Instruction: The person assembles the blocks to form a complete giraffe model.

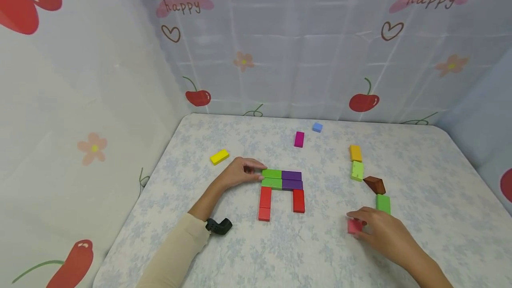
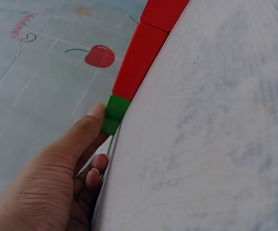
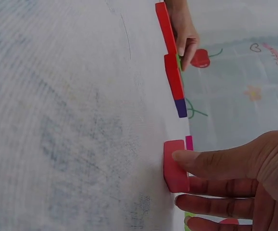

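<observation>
My left hand [image 1: 238, 173] has its thumb and forefinger at the left end of two green blocks [image 1: 272, 184] lying side by side. In the left wrist view its thumb tip meets the end of the green blocks [image 2: 111, 110]. Two purple blocks [image 1: 292, 184] continue the green ones to the right. Red blocks [image 1: 265, 197] run toward me below the left end, and one red block [image 1: 298, 201] stands below the right end. At the right, my right hand [image 1: 382, 232] pinches a pinkish-red block [image 3: 176, 166] between thumb and fingers, close over the table.
A green block [image 1: 382, 204], a brown wedge [image 1: 375, 185], a light green block [image 1: 357, 170] and an orange block [image 1: 355, 153] lie along the right. Farther back are a magenta block [image 1: 299, 139] and a small blue block [image 1: 318, 127]. A yellow block [image 1: 219, 157] lies at left.
</observation>
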The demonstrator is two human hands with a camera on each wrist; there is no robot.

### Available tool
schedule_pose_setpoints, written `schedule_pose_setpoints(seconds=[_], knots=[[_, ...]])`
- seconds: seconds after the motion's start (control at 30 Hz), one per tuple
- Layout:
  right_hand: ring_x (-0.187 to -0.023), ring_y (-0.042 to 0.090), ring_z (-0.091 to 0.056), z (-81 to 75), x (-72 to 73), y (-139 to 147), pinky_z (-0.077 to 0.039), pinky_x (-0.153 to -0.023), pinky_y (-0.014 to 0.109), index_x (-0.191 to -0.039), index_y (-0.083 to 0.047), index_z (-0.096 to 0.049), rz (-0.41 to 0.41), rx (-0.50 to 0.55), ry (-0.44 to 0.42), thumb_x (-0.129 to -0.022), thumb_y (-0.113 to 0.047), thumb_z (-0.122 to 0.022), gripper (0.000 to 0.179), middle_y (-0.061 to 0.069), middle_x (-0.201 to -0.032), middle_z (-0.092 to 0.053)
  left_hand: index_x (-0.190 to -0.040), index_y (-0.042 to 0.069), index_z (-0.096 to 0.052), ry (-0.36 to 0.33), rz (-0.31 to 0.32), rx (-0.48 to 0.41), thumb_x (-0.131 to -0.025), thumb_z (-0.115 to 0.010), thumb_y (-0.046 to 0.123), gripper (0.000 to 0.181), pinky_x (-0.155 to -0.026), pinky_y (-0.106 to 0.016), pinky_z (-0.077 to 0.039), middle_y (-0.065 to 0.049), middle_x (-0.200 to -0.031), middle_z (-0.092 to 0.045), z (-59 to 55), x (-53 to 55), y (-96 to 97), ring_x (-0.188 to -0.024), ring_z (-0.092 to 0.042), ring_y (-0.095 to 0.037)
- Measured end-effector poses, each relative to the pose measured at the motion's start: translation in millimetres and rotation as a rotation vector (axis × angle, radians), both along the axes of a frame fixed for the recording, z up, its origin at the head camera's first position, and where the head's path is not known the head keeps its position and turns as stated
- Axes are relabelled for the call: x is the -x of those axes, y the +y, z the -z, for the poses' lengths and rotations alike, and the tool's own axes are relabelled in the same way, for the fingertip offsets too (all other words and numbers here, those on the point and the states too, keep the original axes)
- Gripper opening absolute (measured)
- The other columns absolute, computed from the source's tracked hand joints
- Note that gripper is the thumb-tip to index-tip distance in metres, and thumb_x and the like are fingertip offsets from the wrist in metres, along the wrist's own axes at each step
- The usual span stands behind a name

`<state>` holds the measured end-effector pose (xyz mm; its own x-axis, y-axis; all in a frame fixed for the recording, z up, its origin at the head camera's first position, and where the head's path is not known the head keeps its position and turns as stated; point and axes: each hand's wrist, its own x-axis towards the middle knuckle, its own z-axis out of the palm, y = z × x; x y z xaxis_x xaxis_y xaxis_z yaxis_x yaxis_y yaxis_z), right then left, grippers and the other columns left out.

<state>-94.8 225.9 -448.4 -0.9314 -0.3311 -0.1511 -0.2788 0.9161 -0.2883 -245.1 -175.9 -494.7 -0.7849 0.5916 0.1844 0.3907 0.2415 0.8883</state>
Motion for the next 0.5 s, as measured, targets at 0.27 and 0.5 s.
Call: schedule_pose_setpoints(seconds=[0.27,0.5], knots=[[-0.076,0.006,-0.060,3.6,-0.5,3,-0.052,-0.065,0.030,-0.108,-0.015,-0.076,-0.030,0.043,0.031,-0.074,-0.017,-0.090,0.037,-0.007,-0.099,-0.071,-0.119,0.002,-0.075,0.007,-0.025,0.033,-0.086,-0.081,0.005,0.033,-0.063,-0.023,-0.041,-0.012,-0.116,-0.073,25.1,14.3,-2.0,-0.070,-0.048,-0.010],[-0.077,0.005,-0.061,-3.0,1.1,-12,-0.053,-0.066,0.025,-0.112,-0.015,-0.077,-0.087,0.071,0.066,-0.077,-0.017,-0.089,0.037,-0.009,-0.100,-0.071,-0.117,0.015,-0.079,-0.007,-0.035,0.033,-0.085,-0.084,0.015,0.032,-0.063,-0.024,-0.043,0.001,-0.114,-0.073,30.8,16.9,-3.7,-0.072,-0.051,-0.012]])
